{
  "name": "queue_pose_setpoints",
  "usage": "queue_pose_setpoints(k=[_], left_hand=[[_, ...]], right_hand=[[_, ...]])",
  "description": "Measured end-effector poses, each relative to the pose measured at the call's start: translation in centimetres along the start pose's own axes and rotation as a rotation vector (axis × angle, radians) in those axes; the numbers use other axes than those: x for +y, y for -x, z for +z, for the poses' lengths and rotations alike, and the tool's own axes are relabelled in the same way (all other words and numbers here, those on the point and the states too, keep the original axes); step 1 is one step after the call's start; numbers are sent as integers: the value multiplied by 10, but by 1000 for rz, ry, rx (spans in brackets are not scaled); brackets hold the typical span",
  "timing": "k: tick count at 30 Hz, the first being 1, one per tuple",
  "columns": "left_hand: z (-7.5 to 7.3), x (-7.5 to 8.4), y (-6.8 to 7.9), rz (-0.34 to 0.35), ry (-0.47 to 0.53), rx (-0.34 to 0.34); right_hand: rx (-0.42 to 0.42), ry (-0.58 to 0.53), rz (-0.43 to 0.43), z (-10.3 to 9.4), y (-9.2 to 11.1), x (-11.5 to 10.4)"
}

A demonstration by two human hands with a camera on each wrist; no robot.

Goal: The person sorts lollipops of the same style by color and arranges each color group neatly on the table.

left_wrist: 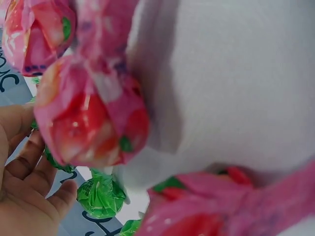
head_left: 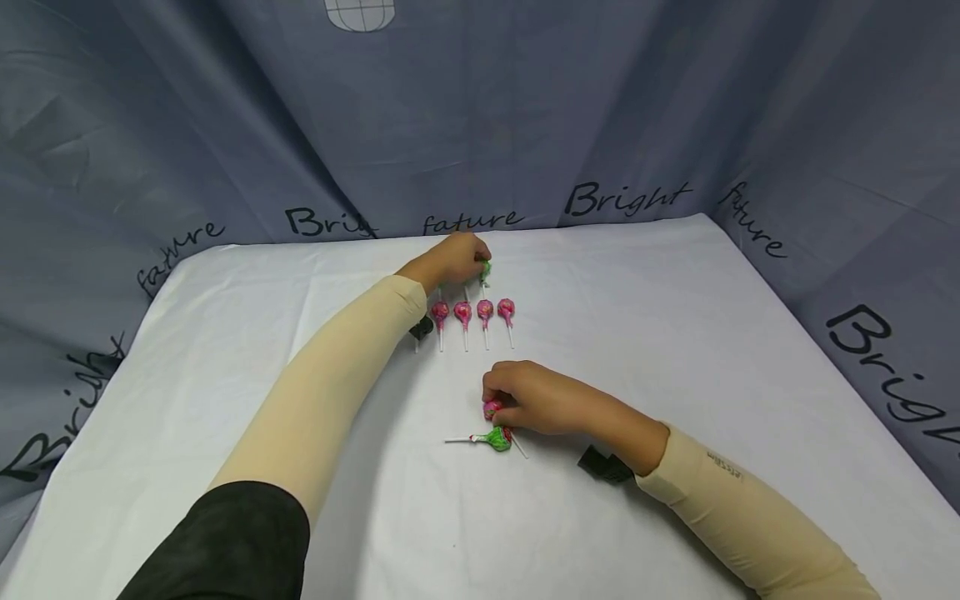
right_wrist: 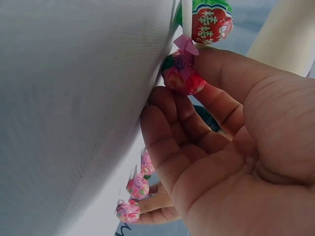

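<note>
At the far side of the white table, my left hand [head_left: 455, 258] pinches a green-wrapped lollipop [head_left: 486, 269]. Its fingers curl round the candy end, and the stick points toward me. Other green lollipops [left_wrist: 101, 195] are close to those fingers in the left wrist view. Just in front lies a row of several pink lollipops [head_left: 462, 312], sticks toward me; the left forearm partly covers its left end. Nearer, my right hand [head_left: 543, 398] holds a pink lollipop [right_wrist: 183, 76] between thumb and fingers. Right beside it lies a green-and-red lollipop [head_left: 497, 438], its stick pointing left.
A white cloth [head_left: 660, 333] covers the table. Grey curtains [head_left: 487, 117] with printed lettering hang behind and along the sides. A black wrist device [head_left: 604, 465] sits under the right wrist.
</note>
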State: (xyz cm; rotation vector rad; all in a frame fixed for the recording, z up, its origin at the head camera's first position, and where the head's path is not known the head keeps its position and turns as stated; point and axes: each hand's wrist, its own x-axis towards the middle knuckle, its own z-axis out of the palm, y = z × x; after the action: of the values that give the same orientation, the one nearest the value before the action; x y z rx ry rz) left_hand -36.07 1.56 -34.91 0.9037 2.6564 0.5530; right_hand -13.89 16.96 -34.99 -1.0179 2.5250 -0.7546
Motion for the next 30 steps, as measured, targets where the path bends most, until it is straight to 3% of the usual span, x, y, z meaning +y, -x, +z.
queue_pose_setpoints(k=[15, 21, 30], left_hand=[[0, 1, 4, -20, 8, -7], [3, -3, 3, -4, -1, 9], [3, -3, 3, -33, 7, 29]], right_hand=[[-17, 0, 26, 1, -1, 1], [-21, -4, 28, 1, -1, 1], [-26, 0, 38, 0, -1, 0]])
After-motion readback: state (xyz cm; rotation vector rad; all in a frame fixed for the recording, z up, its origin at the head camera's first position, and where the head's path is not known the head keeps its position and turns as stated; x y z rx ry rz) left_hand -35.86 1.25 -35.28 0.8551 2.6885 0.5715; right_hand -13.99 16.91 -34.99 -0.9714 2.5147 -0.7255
